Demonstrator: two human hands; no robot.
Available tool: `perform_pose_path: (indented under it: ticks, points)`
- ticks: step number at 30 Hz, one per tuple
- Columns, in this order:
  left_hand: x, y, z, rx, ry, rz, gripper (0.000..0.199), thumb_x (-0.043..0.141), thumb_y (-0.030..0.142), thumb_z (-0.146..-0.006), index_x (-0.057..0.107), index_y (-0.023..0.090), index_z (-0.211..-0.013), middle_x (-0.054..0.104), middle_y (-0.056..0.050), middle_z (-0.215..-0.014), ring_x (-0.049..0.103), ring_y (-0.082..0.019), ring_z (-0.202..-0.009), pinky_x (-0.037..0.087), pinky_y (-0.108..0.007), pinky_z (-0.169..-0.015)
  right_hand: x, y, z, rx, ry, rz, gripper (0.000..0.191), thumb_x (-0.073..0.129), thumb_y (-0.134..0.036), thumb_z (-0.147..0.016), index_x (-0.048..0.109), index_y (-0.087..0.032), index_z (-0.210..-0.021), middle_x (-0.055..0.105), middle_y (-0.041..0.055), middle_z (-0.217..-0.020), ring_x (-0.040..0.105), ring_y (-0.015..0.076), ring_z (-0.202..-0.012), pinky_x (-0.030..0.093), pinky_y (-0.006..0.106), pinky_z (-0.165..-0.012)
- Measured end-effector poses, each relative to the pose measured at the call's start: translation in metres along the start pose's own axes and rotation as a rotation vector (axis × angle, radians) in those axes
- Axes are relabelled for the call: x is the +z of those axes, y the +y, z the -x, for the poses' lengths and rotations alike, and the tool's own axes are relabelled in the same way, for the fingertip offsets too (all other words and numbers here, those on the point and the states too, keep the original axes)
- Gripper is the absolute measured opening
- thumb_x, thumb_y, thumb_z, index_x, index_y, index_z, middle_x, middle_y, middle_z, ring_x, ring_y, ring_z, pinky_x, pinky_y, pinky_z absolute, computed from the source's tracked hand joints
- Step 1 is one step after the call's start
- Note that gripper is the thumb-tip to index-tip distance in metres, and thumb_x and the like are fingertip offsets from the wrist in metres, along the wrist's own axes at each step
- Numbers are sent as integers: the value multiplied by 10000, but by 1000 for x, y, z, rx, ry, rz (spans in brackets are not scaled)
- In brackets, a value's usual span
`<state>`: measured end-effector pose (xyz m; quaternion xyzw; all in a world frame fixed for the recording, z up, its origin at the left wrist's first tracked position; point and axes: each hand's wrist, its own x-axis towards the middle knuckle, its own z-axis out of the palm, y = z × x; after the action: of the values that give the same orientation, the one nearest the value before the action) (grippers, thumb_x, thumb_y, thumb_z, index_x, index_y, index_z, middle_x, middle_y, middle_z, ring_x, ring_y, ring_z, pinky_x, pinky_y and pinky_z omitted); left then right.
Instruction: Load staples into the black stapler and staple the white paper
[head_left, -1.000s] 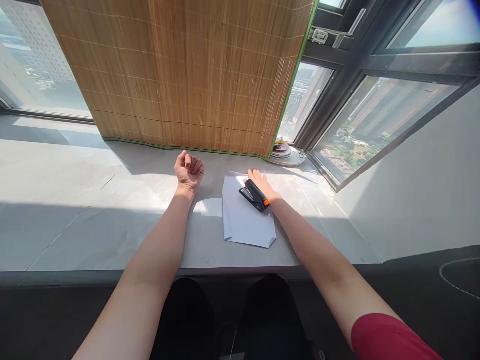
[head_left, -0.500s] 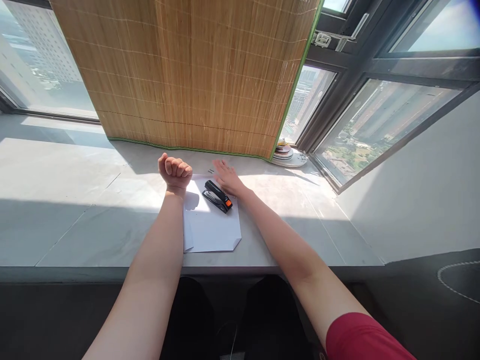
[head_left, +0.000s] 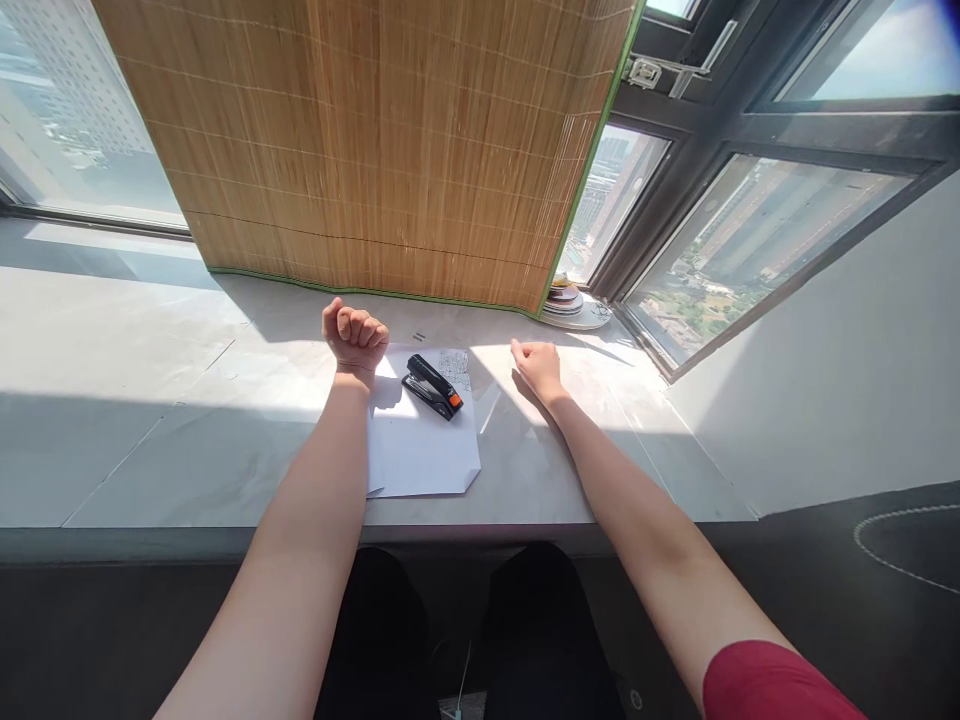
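A black stapler [head_left: 433, 386] with an orange piece at its near end lies slanted on white paper sheets [head_left: 427, 455]. Small handwriting shows at the paper's top right corner. My left hand [head_left: 355, 335] is closed in a fist, curled fingers turned up, over the paper's upper left side; I see nothing in it. To the right of the paper, apart from it, my right hand [head_left: 538, 368] is also closed in a fist, low over the ledge, with nothing seen in it. Just beyond the paper lie small strips of staples [head_left: 419, 337].
The pale window ledge [head_left: 187, 465] carries everything. A bamboo blind [head_left: 375, 150] with green edging hangs behind my hands, its lower edge near the ledge. Stacked plates [head_left: 568, 303] stand by the window corner. A white wall [head_left: 840, 350] bounds the right side.
My right hand has moved right, from beside the stapler to off the paper, and its spread fingers have closed into a fist. The paper's written corner is now uncovered. My left hand stays a fist.
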<state>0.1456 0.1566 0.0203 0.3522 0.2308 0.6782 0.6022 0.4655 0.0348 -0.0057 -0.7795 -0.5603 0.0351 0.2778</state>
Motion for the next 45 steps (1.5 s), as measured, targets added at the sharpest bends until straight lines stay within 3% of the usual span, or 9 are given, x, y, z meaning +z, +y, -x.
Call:
perform_pose_path:
  ticks: [5,9,14,18,22,27,30,35,45]
  points:
    - [10,-5,5,-48,-19,1,779,576,700,-1051,177,219,-585,110,57,-525,212,-92,-417,188,-280,-431,17,-77,39,-391,-264,-422,484,644,-708,-968,657,-254,-1136,719,58,-1051,640,225,-879,507,343,-788]
    - [17,-13,8,-119,-45,-27,737,563,624,-1075,175,220,-595,120,54,-496,186,-90,-414,214,-273,-417,24,-106,57,-474,-422,-318,332,693,-503,-945,637,-283,-1187,742,38,-1023,665,243,-895,479,339,-785]
    - [34,-30,16,-298,-240,-114,705,614,533,-1047,194,231,-568,113,61,-442,183,-92,-376,242,-273,-397,-3,-56,42,-462,-475,-229,188,655,-417,-941,611,-269,-1048,706,17,-895,625,225,-795,432,323,-717]
    - [50,-49,31,-464,-577,-278,710,763,461,-960,269,232,-504,188,64,-438,209,-80,-396,210,-277,-426,-27,-1,32,-390,-464,-246,197,670,-431,-937,636,-272,-1048,713,19,-912,639,234,-824,477,346,-755]
    - [58,-63,45,-379,-880,-605,635,853,401,-894,417,211,-473,334,34,-469,262,-84,-437,202,-304,-486,-33,25,30,-335,-372,-400,235,689,-465,-925,704,-250,-1019,744,50,-1003,671,259,-942,524,382,-864]
    - [54,-71,44,-159,-947,-844,634,667,583,-998,544,208,-503,387,17,-503,333,-114,-469,277,-319,-543,-35,37,22,-384,-263,-534,293,703,-404,-896,781,-225,-1114,768,64,-1068,672,275,-1002,537,438,-957]
    - [53,-79,42,12,-951,-1027,535,501,563,-1076,768,203,-783,543,-9,-630,493,-162,-599,410,-319,-652,-34,45,15,-450,-113,-565,307,716,-397,-904,802,-246,-1157,759,65,-1028,650,293,-1005,543,495,-986]
    - [52,-93,39,272,-1016,-1299,380,707,487,-953,794,228,-1217,720,-107,-1166,654,-293,-1090,500,-437,-1000,-26,55,5,-401,123,-639,400,713,-506,-940,784,-267,-1253,766,90,-1131,642,319,-1086,540,546,-1056]
    - [50,-90,38,213,-1125,-1357,706,838,731,-797,771,276,-1332,652,-118,-1393,561,-379,-1338,373,-535,-1205,-19,48,7,-617,-174,-508,311,708,-387,-935,814,-275,-1206,795,59,-1075,602,283,-999,508,528,-1007]
